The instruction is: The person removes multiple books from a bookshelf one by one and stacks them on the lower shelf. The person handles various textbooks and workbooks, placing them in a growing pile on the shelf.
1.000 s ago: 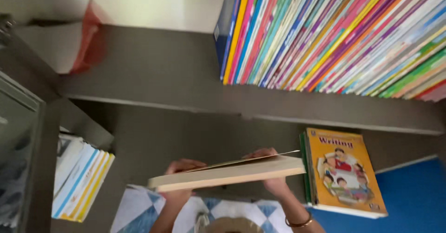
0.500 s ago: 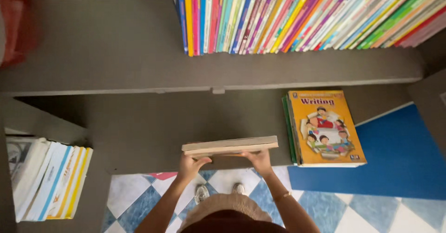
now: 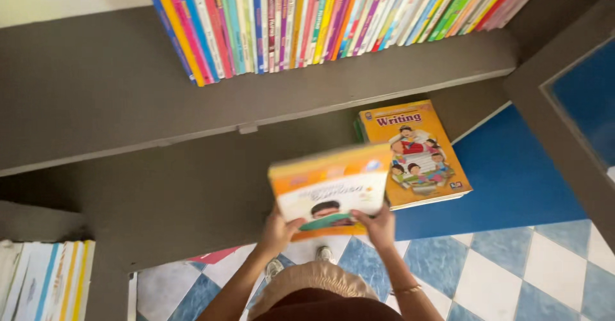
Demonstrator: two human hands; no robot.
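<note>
both hands hold an orange-and-white book beside the orange stack.

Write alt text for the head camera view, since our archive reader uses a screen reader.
Two bare hands, left hand and right hand, hold up an orange and white book over a grey lower shelf. A small stack of books lies to its right; a row of colourful upright books fills the shelf above.

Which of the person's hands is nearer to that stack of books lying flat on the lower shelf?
The right hand. It grips the held book's lower right corner, just left of the stack. The left hand grips the lower left corner, farther away.
</note>
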